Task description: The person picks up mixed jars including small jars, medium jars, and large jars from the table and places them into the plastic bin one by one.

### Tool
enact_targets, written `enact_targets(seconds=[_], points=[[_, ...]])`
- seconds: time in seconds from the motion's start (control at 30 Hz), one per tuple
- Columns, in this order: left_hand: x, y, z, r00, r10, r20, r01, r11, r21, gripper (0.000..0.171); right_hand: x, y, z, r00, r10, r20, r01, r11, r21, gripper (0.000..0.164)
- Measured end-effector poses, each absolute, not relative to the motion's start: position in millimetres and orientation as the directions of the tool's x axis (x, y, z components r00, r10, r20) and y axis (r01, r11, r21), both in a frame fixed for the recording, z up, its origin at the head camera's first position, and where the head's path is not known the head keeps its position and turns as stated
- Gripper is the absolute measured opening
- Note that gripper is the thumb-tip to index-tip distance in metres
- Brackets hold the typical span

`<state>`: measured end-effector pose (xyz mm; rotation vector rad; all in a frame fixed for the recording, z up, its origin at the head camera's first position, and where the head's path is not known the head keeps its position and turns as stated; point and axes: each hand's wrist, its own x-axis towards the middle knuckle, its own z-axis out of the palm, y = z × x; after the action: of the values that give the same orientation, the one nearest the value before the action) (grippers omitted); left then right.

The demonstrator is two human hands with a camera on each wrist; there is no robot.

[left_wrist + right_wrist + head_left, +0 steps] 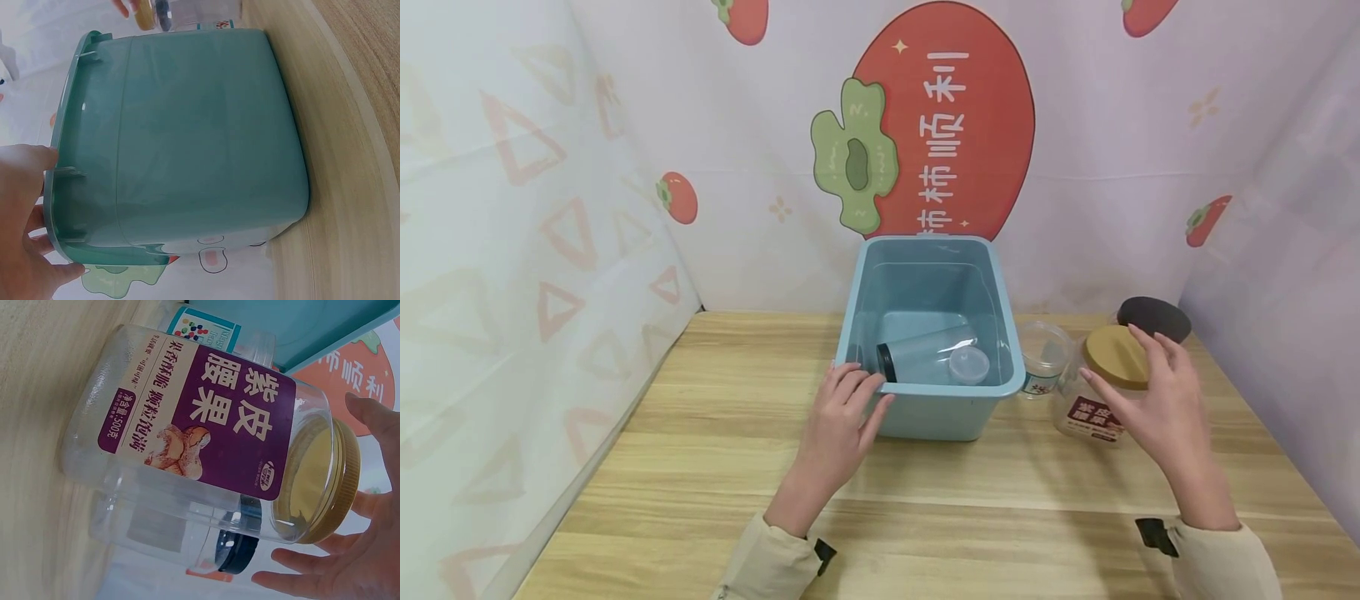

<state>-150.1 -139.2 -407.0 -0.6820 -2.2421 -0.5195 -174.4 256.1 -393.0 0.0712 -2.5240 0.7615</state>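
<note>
My left hand [838, 417] grips the front-left rim of a blue plastic bin [932, 417], fingers hooked over the edge and thumb toward the front wall. Inside the bin lie a clear cylindrical jar [928, 354] with a black lid and a small round clear piece [970, 365]. To the right stands a clear cashew jar [187, 412] with a purple label and a gold screw lid [1112, 354]. Around that lid my right hand [1168, 408] spreads its thumb and fingers, which are not closed on it.
A small clear jar [1045, 354] with a teal label stands between the bin and the cashew jar. Behind the cashew jar is another clear jar with a black lid [1153, 315]. A printed cloth [760, 250] hangs behind the wooden table [715, 433].
</note>
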Motion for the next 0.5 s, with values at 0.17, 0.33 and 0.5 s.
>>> enact_targets(seconds=[0.17,0.33,0.5], points=[[-150.6,-139.5,-408.4,-0.596,0.313,0.740,0.609,0.777,0.162,0.025,-175.9,257.1,-395.4,-0.874,0.093,0.477,-0.193,0.834,-0.516,0.086],[-150.9,-140.0,-409.6,-0.589,0.314,0.745,0.612,0.775,0.157,0.025,-177.0,258.3,-396.7,-0.884,0.105,0.455,-0.182,0.821,-0.542,0.087],[-151.8,-140.0,-409.5,-0.580,0.316,0.751,0.617,0.772,0.151,0.025,-178.9,260.2,-397.3,-0.901,0.134,0.414,-0.148,0.799,-0.582,0.088]])
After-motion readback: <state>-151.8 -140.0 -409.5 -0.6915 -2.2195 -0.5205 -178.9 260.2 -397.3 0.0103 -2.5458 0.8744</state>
